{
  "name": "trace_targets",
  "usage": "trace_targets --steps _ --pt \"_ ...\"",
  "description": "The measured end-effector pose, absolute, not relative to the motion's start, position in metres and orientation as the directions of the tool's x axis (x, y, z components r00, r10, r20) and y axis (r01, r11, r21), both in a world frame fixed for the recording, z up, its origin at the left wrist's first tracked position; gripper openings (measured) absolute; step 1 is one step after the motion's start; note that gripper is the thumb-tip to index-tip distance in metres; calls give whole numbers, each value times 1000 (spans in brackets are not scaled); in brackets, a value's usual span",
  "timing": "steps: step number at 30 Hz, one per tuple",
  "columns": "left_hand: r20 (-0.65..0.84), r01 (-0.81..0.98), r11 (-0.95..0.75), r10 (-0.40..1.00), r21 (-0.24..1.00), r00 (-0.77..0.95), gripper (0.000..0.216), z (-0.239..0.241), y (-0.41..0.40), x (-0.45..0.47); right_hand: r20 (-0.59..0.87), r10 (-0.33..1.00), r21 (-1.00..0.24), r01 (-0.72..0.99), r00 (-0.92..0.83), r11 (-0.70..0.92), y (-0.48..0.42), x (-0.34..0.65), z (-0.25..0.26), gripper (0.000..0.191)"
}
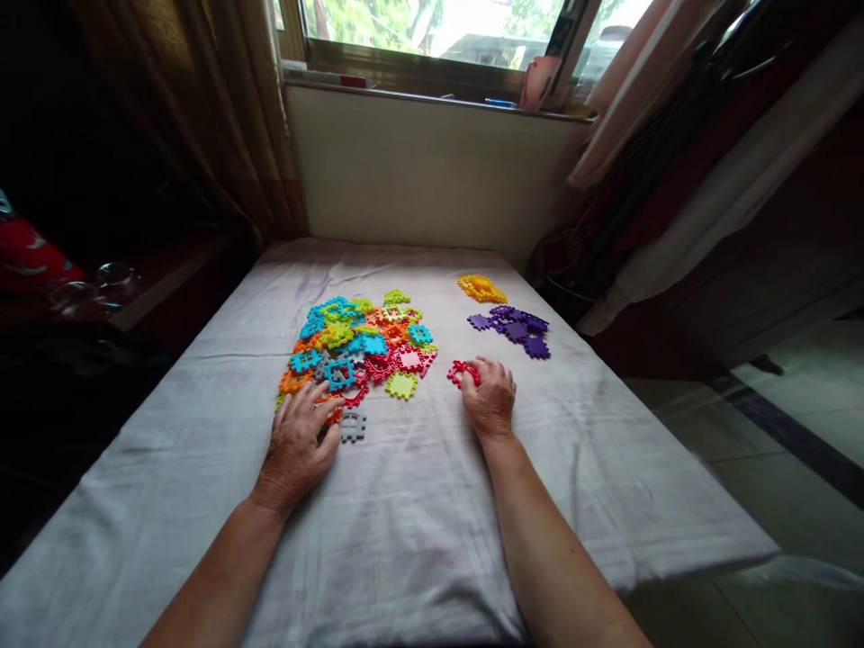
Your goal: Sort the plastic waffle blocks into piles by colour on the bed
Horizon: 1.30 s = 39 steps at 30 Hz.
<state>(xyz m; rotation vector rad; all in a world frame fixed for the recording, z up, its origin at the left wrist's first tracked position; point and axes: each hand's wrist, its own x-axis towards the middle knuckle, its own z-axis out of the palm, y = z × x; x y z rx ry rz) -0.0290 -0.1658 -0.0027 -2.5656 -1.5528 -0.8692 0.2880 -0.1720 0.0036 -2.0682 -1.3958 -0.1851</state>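
Observation:
A mixed pile of toothed plastic interlocking tiles (373,345) in blue, green, orange, red and grey lies left of centre on the cloth. My left hand (301,441) rests at the pile's near left edge, fingers spread over orange pieces it partly hides. Close to its thumb is a grey window-shaped tile (352,427). Right of the pile, my right hand (489,396) has its fingers curled on a red interlocking tile (462,373), whose right side they cover. Beyond that hand sit a heap of purple tiles (517,329) and, farther back, yellow tiles (481,288).
A pale wrinkled cloth (405,522) covers the table. At the far end stand a wall and a window, with a pink cup (538,83) on the sill. Curtains (249,117) hang at left, clothes (675,216) at right. Glass items (116,275) stand on a side surface at left.

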Motion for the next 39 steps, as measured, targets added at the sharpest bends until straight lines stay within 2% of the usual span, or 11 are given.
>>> trace_targets --steps 5,10,14,20,25,30,36,39 --pt "427 790 -559 797 253 427 34 1 -168 -27 429 888 -327 945 166 -19 -158 252 18 29" --pt "403 800 -549 807 242 432 33 3 -169 -24 356 932 -266 964 72 27 -138 234 23 26" --pt "401 799 -547 809 249 429 32 2 -169 -25 358 930 -276 961 80 23 -136 233 13 17" --pt "402 783 -569 798 253 449 34 0 -168 -27 487 869 -339 936 89 94 -140 246 6 15" --pt "392 781 -565 804 266 448 34 0 -168 -29 546 788 -395 917 283 -56 -136 283 7 19" --pt "397 782 -554 811 286 430 33 -1 -167 -29 509 747 -446 873 428 -196 -139 313 0 21" --pt "444 767 -574 790 288 424 31 -1 -167 -31 502 747 -419 878 437 -232 -145 309 -1 21" --pt "462 764 -571 788 299 407 28 1 -167 -31 533 759 -392 904 374 -170 -146 296 5 22"
